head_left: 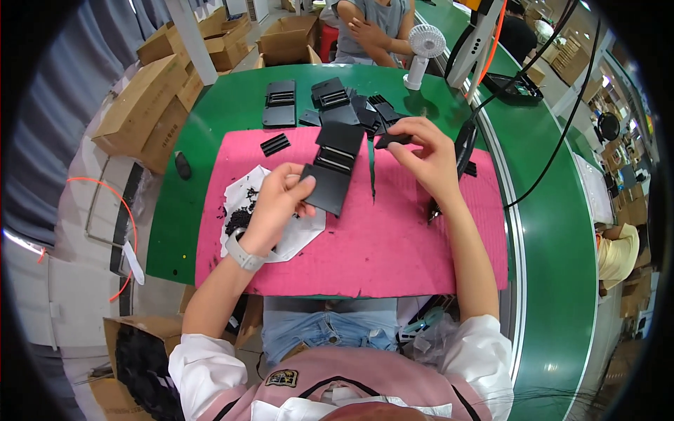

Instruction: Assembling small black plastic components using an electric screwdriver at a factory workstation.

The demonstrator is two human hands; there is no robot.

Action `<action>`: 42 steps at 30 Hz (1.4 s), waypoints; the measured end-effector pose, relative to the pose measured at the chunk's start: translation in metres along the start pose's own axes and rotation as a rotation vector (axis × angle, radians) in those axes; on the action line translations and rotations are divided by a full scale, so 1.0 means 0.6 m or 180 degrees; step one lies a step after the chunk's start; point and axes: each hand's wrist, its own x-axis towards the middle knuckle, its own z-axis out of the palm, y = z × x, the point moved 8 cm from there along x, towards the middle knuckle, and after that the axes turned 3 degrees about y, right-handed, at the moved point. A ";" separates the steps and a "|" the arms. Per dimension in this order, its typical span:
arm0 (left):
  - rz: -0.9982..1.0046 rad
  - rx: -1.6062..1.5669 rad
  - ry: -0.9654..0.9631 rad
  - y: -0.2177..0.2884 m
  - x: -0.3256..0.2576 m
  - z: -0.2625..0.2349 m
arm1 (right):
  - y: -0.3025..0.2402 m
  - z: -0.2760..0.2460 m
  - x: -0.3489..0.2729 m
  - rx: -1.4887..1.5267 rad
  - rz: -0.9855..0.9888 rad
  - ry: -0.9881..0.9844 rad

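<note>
My left hand [284, 200] is closed on a flat black plastic housing [328, 188], thumb on its face. The housing is tilted above the pink mat [400, 245] and has a slotted opening across its middle. My right hand [427, 151] pinches a small dark plastic piece [390, 140] just right of the housing. Its exact shape is partly covered by the fingers. Black tweezers [373, 172] lie between the hands. Below my left hand, a white sheet [302, 235] carries a heap of tiny black parts [239, 219].
More black housings [279, 112] and loose pieces [379, 109] lie at the back of the green table. A ribbed black piece [275, 144] rests on the mat. A black corded tool [465, 140] hangs behind my right hand. A white fan [425, 45] stands behind; a person [372, 35] sits opposite.
</note>
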 end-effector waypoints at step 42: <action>0.2101 0.3078 0.1172 0.053 -0.070 -0.114 | 0.201 -0.111 -0.062 -0.1045 0.2142 0.0636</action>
